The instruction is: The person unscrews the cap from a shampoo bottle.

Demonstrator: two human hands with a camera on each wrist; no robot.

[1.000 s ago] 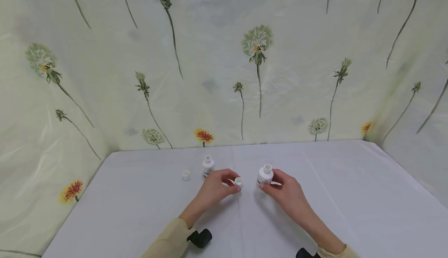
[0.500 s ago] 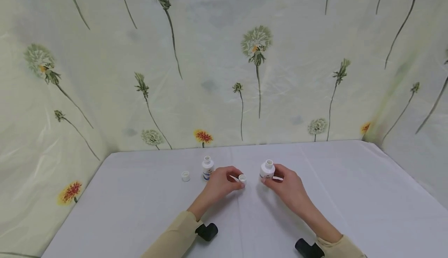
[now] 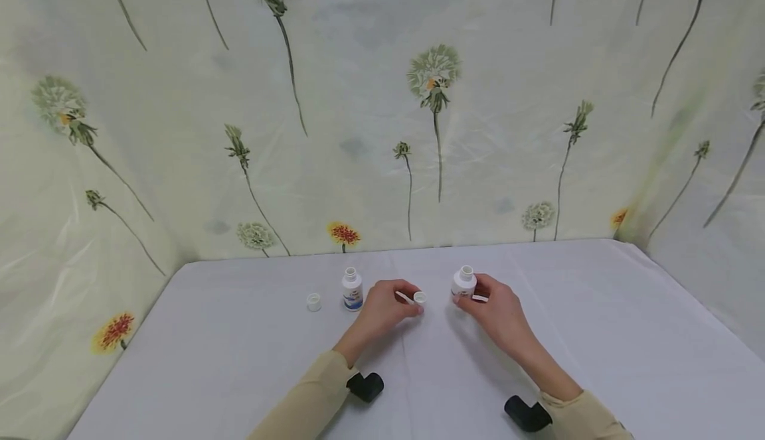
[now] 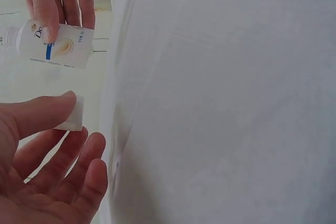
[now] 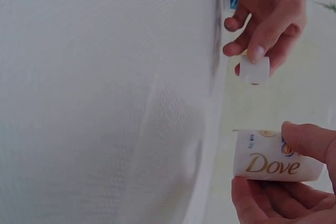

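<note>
My left hand [image 3: 382,307] pinches a small white bottle cap [image 3: 420,298] between thumb and fingers, its open side facing up in the head view. In my right hand [image 3: 499,310] is a white Dove bottle [image 3: 463,282], gripped round its body and held upright with its neck uncapped. In the right wrist view the Dove lettering shows on the bottle [image 5: 275,153]. A gap separates the cap from the bottle. Behind and left of my left hand, a second white bottle [image 3: 352,291] with a blue label band stands uncapped on the table.
A second white cap [image 3: 313,302] lies on the white-covered table [image 3: 239,360], left of the standing bottle. A flower-printed curtain [image 3: 358,95] rises at the back and both sides. Black wrist cameras [image 3: 366,387] sit on both wrists.
Both hands have moved slightly farther back and to the right, the left still pinching the cap and the right still gripping the bottle. More of the standing bottle shows. The head view has shifted slightly.
</note>
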